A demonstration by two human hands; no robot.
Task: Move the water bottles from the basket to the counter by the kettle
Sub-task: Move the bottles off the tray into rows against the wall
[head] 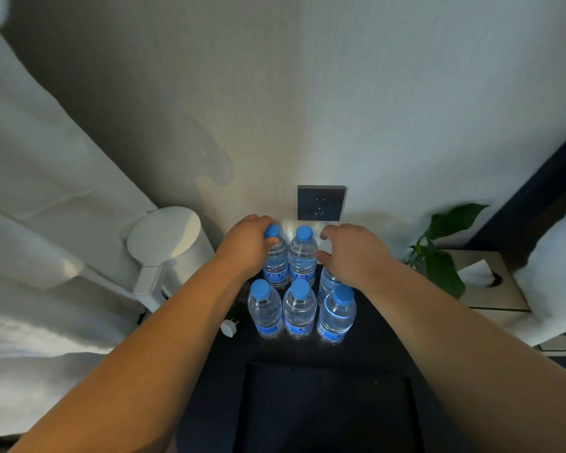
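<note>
Your left hand (247, 245) holds the back-left bottle (276, 266), fingers curled round its neck just under the blue cap; the bottle stands upright on the counter (373, 338).

Your right hand (356, 253) hangs over the back-right bottle (327, 284), fingers loosely spread, thumb apart, nothing visible between them. That bottle's cap is hidden under the palm; whether the palm touches it cannot be told.

Bottle positions: six in all, two rows of three, all upright on the dark counter.
- Back row: the back-middle bottle (303, 256) stands between the two above, just beside the back-left one.
- Front row: front-left bottle (264, 308), front-middle bottle (299, 310), front-right bottle (336, 313), close together, labels facing you.

Surroundings:
- A white kettle (167, 237) stands left of the bottles, near the back row, lid closed.
- A white plug (227, 327) lies on the counter by the front-left bottle.
- A dark wall socket (321, 203) sits on the wall just behind the back row.
- To the right stand a green plant (445, 256) and a tissue box (490, 289), apart from the bottles.
</note>
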